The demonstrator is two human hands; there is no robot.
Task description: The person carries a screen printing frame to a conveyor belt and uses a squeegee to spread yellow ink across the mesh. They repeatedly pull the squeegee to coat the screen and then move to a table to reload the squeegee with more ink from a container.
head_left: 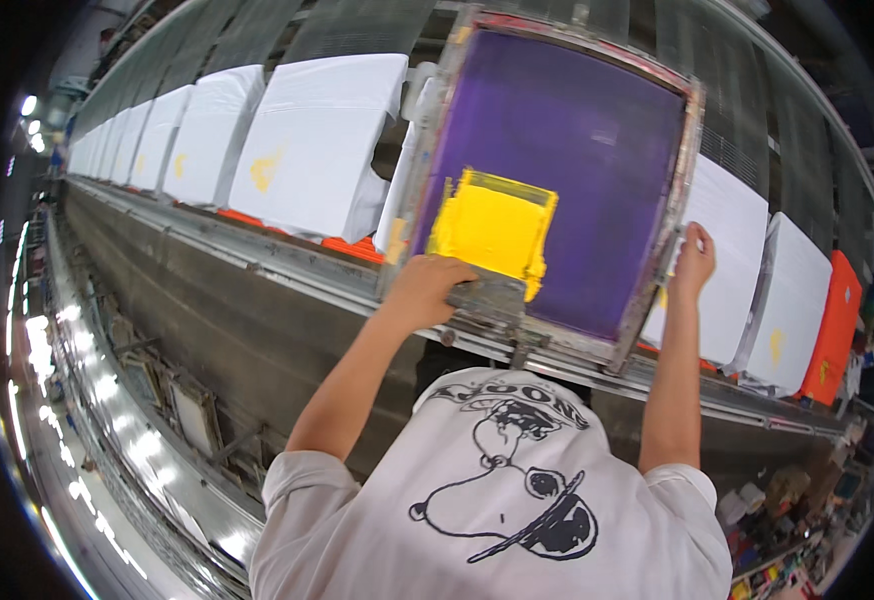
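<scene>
A screen printing frame [690, 130] with purple mesh [597, 170] lies over the white fabric pieces in front of me. Bright yellow ink [497, 225] covers a patch at the mesh's lower left. My left hand [429, 285] is closed on a grey squeegee [490, 298] at the near edge of that patch. At the frame's right side, my right hand [695, 262] has its fingers curled against the rail; part of its grip is hidden.
White fabric pieces [317, 130] with small yellow prints run along the long table to the left. More white pieces [787, 300] and an orange one [833, 325] lie to the right. A metal rail [287, 268] borders the near table edge.
</scene>
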